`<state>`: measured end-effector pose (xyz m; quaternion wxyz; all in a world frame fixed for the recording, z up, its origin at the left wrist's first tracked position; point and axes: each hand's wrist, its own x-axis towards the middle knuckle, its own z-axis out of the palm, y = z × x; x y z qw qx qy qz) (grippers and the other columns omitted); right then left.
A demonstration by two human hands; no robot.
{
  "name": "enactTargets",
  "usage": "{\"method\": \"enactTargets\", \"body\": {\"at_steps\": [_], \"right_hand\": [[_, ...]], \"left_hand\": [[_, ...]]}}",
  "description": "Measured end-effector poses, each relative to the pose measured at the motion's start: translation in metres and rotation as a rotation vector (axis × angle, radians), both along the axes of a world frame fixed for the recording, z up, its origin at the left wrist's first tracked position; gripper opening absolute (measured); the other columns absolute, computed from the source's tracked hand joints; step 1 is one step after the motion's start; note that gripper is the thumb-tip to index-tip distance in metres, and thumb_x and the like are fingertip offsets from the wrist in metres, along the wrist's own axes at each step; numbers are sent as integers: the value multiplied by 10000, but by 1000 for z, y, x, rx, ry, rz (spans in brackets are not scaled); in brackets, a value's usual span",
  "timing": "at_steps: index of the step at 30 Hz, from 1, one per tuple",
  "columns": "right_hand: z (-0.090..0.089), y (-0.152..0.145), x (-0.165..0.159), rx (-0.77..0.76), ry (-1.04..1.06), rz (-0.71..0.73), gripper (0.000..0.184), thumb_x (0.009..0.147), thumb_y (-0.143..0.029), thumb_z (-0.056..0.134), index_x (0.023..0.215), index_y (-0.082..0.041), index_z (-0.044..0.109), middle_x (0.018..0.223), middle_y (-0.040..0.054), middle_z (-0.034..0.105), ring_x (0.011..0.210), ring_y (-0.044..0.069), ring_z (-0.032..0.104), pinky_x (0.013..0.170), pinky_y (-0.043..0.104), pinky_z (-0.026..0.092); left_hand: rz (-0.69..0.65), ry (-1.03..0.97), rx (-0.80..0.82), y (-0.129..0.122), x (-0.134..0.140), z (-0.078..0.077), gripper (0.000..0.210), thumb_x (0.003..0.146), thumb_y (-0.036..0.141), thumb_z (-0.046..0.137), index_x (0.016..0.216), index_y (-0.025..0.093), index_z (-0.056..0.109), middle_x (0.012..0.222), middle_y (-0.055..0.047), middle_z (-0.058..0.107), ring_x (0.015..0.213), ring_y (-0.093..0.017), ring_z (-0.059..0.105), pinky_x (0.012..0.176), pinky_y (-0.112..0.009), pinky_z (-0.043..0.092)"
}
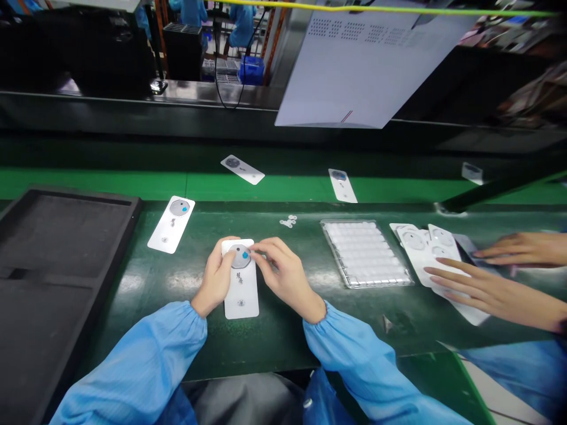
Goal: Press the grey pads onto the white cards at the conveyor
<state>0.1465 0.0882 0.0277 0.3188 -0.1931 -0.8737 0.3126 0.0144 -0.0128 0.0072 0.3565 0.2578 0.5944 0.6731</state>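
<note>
A white, round-cornered panel (pixel 241 289) lies in front of me, printed with dark characters. Near its top is a grey disc (pixel 240 260) bearing a dark hole and a blue dot. My left hand (pixel 215 275) grips the panel's upper left edge, thumb resting at the disc. At the upper right of the same panel, my right hand (pixel 282 270) has thumb and forefinger pinched together beside the disc; whatever they may hold is too small to make out. Small white rings (pixel 289 222) lie in a cluster just beyond my right hand.
Similar panels lie to the left (pixel 171 227) and on the green belt (pixel 243 170). A clear tray (pixel 367 254) of white pieces sits at right. Beyond it, a co-worker's hands (pixel 491 289) touch a stack of panels (pixel 414 248). A black tray (pixel 57 265) borders the left.
</note>
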Motion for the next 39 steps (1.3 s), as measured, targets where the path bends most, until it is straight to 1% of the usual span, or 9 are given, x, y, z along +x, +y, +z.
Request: {"method": "enactTargets", "body": {"at_steps": [4,7,9,12,16,19,22,29,39], "right_hand": [[-6,-1,0,257,-62,-29,221,1032,-269,544,1130,-256,742,1074,92,694,924,207,675,768,326,565],[-6,-2,1,229,-39,-22,223,1027,-268,551,1102,-259,761,1071,91,698,871,197,672,740,327,569],[-5,-1,1,72,11,-19,225,1020,-292,557,1127,-253,751,1044,90,687,810,182,653,678,312,563],[-5,-3,0,-304,77,-42,315,968,-369,627,1245,-234,693,1062,93,676,766,169,628,561,274,533],[-11,-15,-6,-744,102,19,427,868,-434,734,1221,-197,695,1083,103,725,871,211,681,652,298,577],[-14,-25,-13,-896,171,-34,363,826,-449,761,1085,-196,741,1018,86,763,904,240,706,742,331,584],[-14,-31,-20,-982,248,-143,337,809,-447,754,1037,-199,754,953,67,778,829,233,711,705,321,564],[-8,-36,-24,-997,309,-259,286,799,-428,718,923,-179,784,787,49,748,629,171,612,542,271,456],[-7,-35,-23,-971,316,-266,224,800,-374,685,853,-178,779,643,-6,660,525,115,502,486,232,378]], "left_hand": [[-21,17,8,-1,1,-1,236,920,279,567,1129,210,654,1057,-26,693,922,-185,631,825,-273,487],[-22,6,11,-1,1,0,247,897,284,614,1130,213,651,1015,-25,694,877,-182,631,787,-271,493],[-13,8,-8,-1,2,2,299,838,255,678,1132,209,648,945,-13,683,794,-165,615,723,-256,488],[2,6,-26,0,2,5,330,762,206,732,1082,197,653,862,3,664,711,-143,587,659,-237,471],[18,-26,-16,-1,2,6,266,765,194,715,1024,188,658,845,-1,673,715,-144,602,669,-239,481],[8,-17,31,-1,4,5,241,814,207,686,1053,183,689,960,-34,722,828,-167,655,741,-249,505],[-57,-87,96,-2,8,3,321,894,285,648,1196,185,694,1122,-72,747,974,-208,693,804,-269,528],[-108,-176,101,-8,18,5,473,906,399,681,1314,160,653,1046,-92,775,750,-179,705,604,-232,517],[-116,-175,132,-8,20,4,529,910,431,692,1351,145,637,1016,-100,775,720,-156,688,571,-205,505]]}}
